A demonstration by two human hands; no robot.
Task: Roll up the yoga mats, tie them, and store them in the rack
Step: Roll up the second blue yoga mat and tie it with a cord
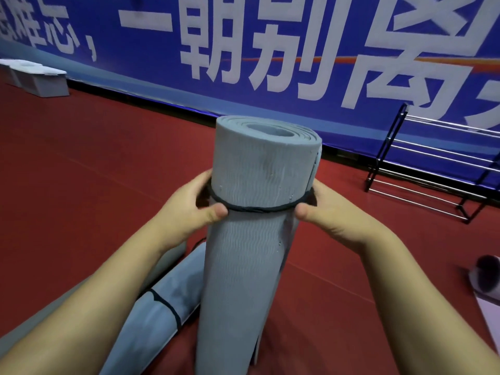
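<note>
You get one view, from your head, facing forward and down, close above the upright rolled mat (pixel 251 169). Behind the mat runs the blue banner (pixel 162 58); right of it, the rack (pixel 430 173); around it, red floor (pixel 94 158).

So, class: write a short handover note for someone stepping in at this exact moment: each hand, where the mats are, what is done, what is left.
Left hand and right hand: each grips the black band at a side of the upright rolled mat, thumbs in front.
Second rolled mat lies banded on the floor, lower left.
Rack stands at right, no mat seen in it.
Done: both mats rolled; one tied.
Left: seat this band, rack both mats.
</note>
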